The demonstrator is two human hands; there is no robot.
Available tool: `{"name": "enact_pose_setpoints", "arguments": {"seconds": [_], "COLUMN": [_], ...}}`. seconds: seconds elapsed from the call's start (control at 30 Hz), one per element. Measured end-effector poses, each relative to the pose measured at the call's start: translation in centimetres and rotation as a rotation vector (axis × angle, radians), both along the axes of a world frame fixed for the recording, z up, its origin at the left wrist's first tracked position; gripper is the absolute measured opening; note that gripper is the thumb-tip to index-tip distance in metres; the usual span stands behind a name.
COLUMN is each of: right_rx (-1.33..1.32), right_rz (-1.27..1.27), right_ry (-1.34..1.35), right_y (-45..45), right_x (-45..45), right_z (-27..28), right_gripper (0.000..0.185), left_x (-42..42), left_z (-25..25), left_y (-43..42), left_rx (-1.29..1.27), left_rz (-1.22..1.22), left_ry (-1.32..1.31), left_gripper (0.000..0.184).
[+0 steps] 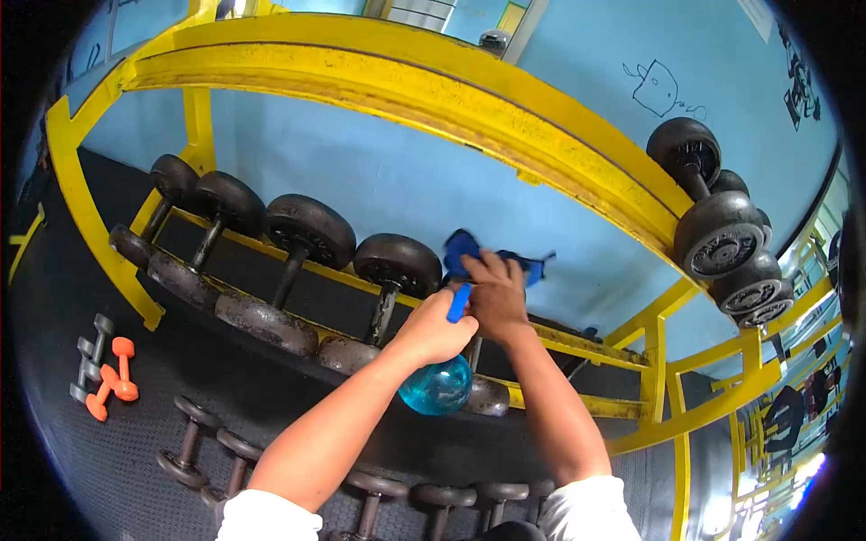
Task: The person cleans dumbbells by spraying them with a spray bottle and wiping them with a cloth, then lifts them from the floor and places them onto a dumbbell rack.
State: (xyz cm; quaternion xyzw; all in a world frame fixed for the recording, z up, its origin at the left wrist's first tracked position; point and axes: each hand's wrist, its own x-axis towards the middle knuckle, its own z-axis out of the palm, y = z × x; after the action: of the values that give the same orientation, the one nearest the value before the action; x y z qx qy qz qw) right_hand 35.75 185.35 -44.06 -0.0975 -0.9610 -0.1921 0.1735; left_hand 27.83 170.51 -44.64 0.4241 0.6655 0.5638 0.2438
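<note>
My left hand point(435, 330) is closed round the neck of a spray bottle point(435, 388), which has clear blue liquid in its round body and a blue trigger point(459, 303). My right hand point(498, 296) grips a dark blue cloth point(463, 251) just beyond it, over the far end of a dumbbell on the lower rack. That dumbbell is mostly hidden by my hands and the bottle; its worn near head point(487, 397) shows below. Left of the bottle lies another black dumbbell point(398, 264) with a scuffed handle.
The yellow rack's upper beam point(406, 77) arches above my hands. More large dumbbells point(309, 230) line the lower rack to the left, and others point(719, 234) sit at upper right. Small dumbbells point(370, 505) and orange ones point(124, 368) lie on the black floor. A blue wall stands behind.
</note>
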Motion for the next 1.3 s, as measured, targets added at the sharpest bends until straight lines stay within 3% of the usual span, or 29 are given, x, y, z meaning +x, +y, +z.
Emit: {"name": "enact_pose_setpoints", "arguments": {"seconds": [0.03,0.07,0.13,0.23,0.3,0.33,0.4,0.43,0.47,0.53,0.6,0.67,0.77,0.83,0.87,0.9,0.93,0.97,1.0,1.07,1.13,1.2,1.23,1.3], "right_rx": [-0.027,-0.024,-0.342,-0.432,-1.041,-0.827,-1.142,-1.144,-1.103,-1.078,-0.934,-0.345,-0.237,-0.031,-0.042,-0.144,-0.242,-0.520,-0.527,-1.005,-1.135,-1.511,-1.415,-1.416], "right_rz": [0.050,0.060,0.158,0.179,-0.095,-0.048,-0.265,-0.271,-0.335,-0.359,0.130,0.318,0.286,0.313,0.307,0.343,0.385,0.508,0.515,0.288,0.201,-0.048,-0.295,-0.305], "right_ry": [-0.076,-0.073,0.214,0.710,0.997,0.988,0.876,0.865,0.747,0.647,0.828,0.531,0.290,-0.300,-0.299,-0.383,-0.465,-0.300,-0.296,-0.253,-0.367,-0.470,-0.499,-0.578], "right_y": [-0.3,0.0,1.1,4.9,6.5,7.4,8.5,9.2,10.1,7.7,6.7,4.4,1.7,1.4,1.8,2.3,2.8,4.6,6.6,10.2,10.8,12.3,12.6,13.1], "right_x": [-0.4,-0.3,0.3,2.3,4.3,5.2,6.7,7.1,7.6,7.4,6.4,5.2,2.1,-0.1,-0.5,-1.3,-2.4,-2.6,-2.6,-3.2,-4.1,-5.7,-6.4,-5.9], "right_z": [1.1,1.4,1.5,-3.3,-8.1,-10.8,-11.6,-11.0,-10.7,-6.5,-5.1,-1.8,1.6,2.2,2.4,2.9,3.4,3.8,3.2,1.6,2.5,1.5,1.3,0.0], "right_gripper": [0.039,0.039,0.034,0.031,0.029,0.036,0.038,0.038,0.036,0.028,0.019,0.016,0.018,0.020,0.020,0.021,0.022,0.027,0.027,0.035,0.039,0.041,0.044,0.040], "left_x": [0.5,0.9,2.2,6.0,8.5,9.8,12.3,13.3,14.4,15.9,16.2,15.5,13.7,12.2,11.8,11.4,10.9,11.3,11.5,11.2,11.1,11.0,11.1,10.9], "left_z": [-0.4,-0.9,-0.5,-0.5,-1.0,-1.7,-3.9,-4.4,-4.7,-4.0,-3.8,-4.6,-2.7,-1.5,-1.6,-3.0,-3.7,-4.0,-4.2,-3.0,-3.8,-3.3,-3.0,-2.8], "left_y": [0.4,1.0,1.4,1.6,2.0,2.2,2.9,2.4,2.0,1.1,1.1,1.5,1.3,2.0,2.4,3.0,3.1,3.5,3.9,3.8,4.3,4.0,3.8,3.6], "left_rx": [0.001,0.055,0.126,0.195,0.223,0.272,0.225,0.106,0.343,0.129,0.075,0.192,0.282,0.374,0.404,0.419,0.308,0.330,0.350,0.260,0.128,0.223,0.234,0.244], "left_rz": [0.007,0.056,0.097,0.103,0.080,0.046,-0.042,-0.050,0.100,-0.026,-0.023,0.027,0.123,0.190,0.232,0.226,0.261,0.294,0.328,0.350,0.333,0.329,0.332,0.339], "left_ry": [0.002,-0.163,-0.459,-0.789,-0.905,-0.946,-0.897,-0.599,0.080,0.193,0.213,0.219,0.125,0.154,0.168,-0.036,-0.042,-0.067,-0.093,-0.030,-0.095,-0.178,-0.175,-0.161], "left_gripper": [0.025,0.024,0.028,0.027,0.026,0.026,0.028,0.036,0.044,0.051,0.051,0.048,0.038,0.036,0.035,0.032,0.028,0.027,0.026,0.026,0.026,0.024,0.023,0.021]}}
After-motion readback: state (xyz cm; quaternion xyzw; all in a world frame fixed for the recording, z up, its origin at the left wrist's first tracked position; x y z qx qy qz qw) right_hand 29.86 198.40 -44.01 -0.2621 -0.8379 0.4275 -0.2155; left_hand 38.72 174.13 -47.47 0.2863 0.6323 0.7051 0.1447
